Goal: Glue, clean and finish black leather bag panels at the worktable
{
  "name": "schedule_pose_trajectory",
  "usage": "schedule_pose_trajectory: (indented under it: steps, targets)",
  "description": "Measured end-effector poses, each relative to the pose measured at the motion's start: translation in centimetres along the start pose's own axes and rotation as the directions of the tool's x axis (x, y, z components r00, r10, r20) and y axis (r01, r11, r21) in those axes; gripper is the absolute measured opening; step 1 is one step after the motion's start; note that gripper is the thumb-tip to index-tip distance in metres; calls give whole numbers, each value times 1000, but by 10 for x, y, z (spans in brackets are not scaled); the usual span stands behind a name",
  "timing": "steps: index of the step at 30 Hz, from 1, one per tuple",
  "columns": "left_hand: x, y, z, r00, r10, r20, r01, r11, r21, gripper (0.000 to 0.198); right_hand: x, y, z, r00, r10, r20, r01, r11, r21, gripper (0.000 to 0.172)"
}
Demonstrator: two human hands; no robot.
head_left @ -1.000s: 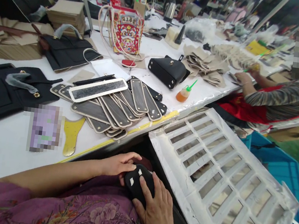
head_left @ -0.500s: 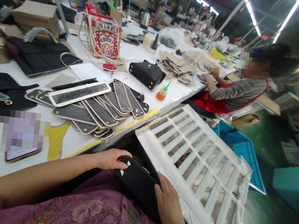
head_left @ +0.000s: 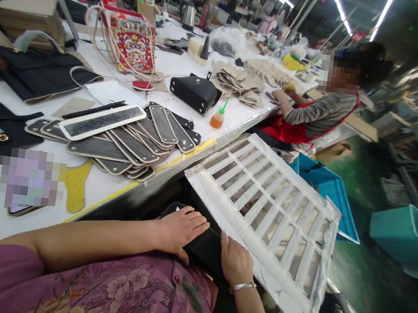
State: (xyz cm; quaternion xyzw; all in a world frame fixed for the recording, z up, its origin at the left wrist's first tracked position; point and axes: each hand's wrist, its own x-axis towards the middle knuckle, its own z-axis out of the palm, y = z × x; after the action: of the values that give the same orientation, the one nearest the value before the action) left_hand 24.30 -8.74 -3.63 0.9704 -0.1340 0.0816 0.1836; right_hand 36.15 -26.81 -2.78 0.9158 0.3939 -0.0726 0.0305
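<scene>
Probably light and firm, the lower-centre black piece [head_left: 204,248] suits edge holding, left hand [head_left: 180,231] flat-fingered atop it, right hand [head_left: 236,262] curled, grip unclear.

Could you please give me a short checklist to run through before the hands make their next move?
1. Left hand on the black piece: ok, it lies across the top.
2. Firm grip by the right hand: cannot tell; it is at the piece's right end, fingers partly hidden.
3. Top of the piece fully visible: not ok, the left hand covers part of it.
4. Right hand clear of the white slatted rack: cannot tell, they overlap in this view.
5. Green-tipped bottle upright: ok.
6. Grey panels neatly stacked: not ok, they are fanned out.
</scene>
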Motion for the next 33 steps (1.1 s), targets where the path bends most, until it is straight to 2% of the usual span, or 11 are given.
schedule_pose_trajectory:
  steps: [3, 9, 12, 15, 17, 24, 29, 33]
  targets:
    - [1, 1, 6, 999, -42, 24, 39, 996, 84, 97, 3, 2, 3, 1000, 18, 0, -18, 1000, 2, 52]
    - [7, 5, -1, 992, -116, 53, 109, 986, 122, 86, 1, -1, 0, 999, 51, -6, -51, 999, -5, 49]
    - [11, 6, -1, 989, -136, 66, 129, 987, 93, 86, -8, -7, -4, 992, -82, -91, 84, 996, 21, 40]
    - [15, 3, -1, 987, -129, 93, 122, 990, 69, 88, -12, -10, -5, 965, -224, -133, 238, 966, 101, 66]
    - [18, 1, -1, 987, -118, 113, 109, 991, 84, 87, -11, -9, -5, 974, -212, -78, 221, 965, 139, 67]
    - [30, -7, -3, 984, -85, 155, 75, 995, 66, 76, 8, -4, -6, 987, -151, 46, 143, 979, 145, 43]
    - [32, -12, -5, 982, -102, 160, 99, 995, 28, 71, 17, -6, -5, 986, -158, 45, 152, 982, 116, 39]
    - [29, -12, -5, 991, -65, 120, 69, 997, -24, 87, 13, -11, -3, 990, -141, -9, 141, 989, 52, 39]
